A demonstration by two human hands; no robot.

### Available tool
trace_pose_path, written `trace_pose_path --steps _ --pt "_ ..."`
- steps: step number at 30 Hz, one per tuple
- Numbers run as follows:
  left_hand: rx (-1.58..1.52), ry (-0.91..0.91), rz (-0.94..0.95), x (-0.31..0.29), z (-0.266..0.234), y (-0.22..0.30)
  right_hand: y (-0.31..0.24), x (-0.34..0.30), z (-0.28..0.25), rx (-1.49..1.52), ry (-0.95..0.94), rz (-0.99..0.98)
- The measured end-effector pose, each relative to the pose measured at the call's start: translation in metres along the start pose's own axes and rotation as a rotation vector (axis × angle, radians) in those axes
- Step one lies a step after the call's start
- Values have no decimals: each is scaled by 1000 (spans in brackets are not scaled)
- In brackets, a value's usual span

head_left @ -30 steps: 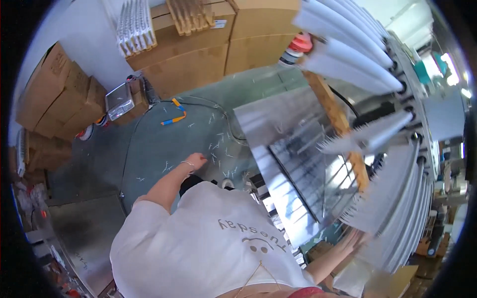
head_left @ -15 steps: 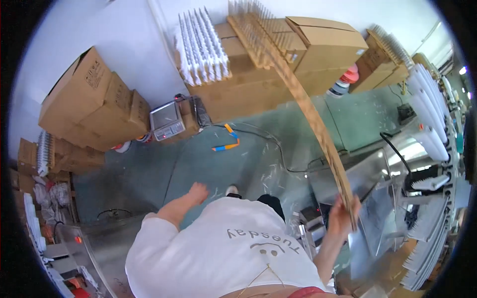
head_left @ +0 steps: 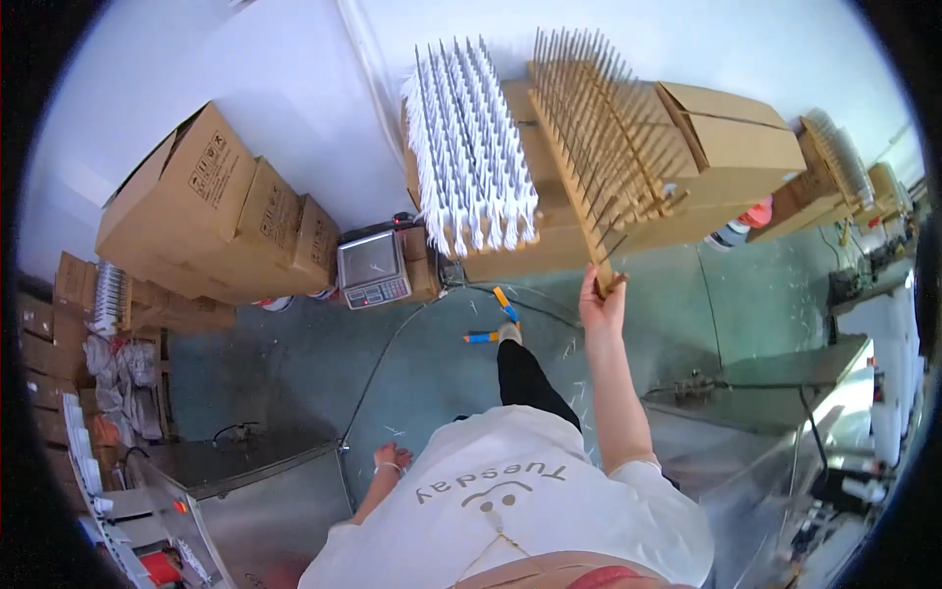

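My right hand (head_left: 602,299) is closed around the near end of a long wooden strip (head_left: 581,204). The strip stretches away over the cardboard boxes, with a row of thin metal rods rising along it. Beside it on the right lie more rodded wooden strips (head_left: 643,177); I cannot tell whether the held one touches them. To the left stands a block of rodded strips (head_left: 471,147) hung with white pieces. My left hand (head_left: 392,456) hangs low at my side, holding nothing, its fingers loosely apart.
Cardboard boxes (head_left: 736,133) line the wall, with another stack (head_left: 196,206) at the left. A scale (head_left: 373,267) sits between them. Orange-and-blue sticks (head_left: 505,302) and a cable (head_left: 378,353) lie on the floor. Metal cabinets flank me (head_left: 275,510).
My right hand has swung the wooden strip forward and left, from beside the right-hand machine to the boxes. I have stepped nearer the boxes, and my left hand has dropped lower.
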State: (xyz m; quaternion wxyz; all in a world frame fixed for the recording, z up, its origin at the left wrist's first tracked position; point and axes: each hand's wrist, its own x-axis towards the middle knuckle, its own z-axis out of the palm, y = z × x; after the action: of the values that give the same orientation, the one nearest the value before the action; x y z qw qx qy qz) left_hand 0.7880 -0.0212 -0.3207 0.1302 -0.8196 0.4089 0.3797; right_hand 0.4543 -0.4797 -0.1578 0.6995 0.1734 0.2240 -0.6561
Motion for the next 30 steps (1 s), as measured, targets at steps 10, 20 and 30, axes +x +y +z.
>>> trace_pose_path --steps 10,20,30 --pt "-813 72 -233 110 -126 101 51 120 43 19 -54 118" --pt "-956 76 -135 155 -232 160 77 121 62 -1094 -113 546" --pt "-1101 -5 -320 169 -185 58 105 151 65 -1187 -125 394"
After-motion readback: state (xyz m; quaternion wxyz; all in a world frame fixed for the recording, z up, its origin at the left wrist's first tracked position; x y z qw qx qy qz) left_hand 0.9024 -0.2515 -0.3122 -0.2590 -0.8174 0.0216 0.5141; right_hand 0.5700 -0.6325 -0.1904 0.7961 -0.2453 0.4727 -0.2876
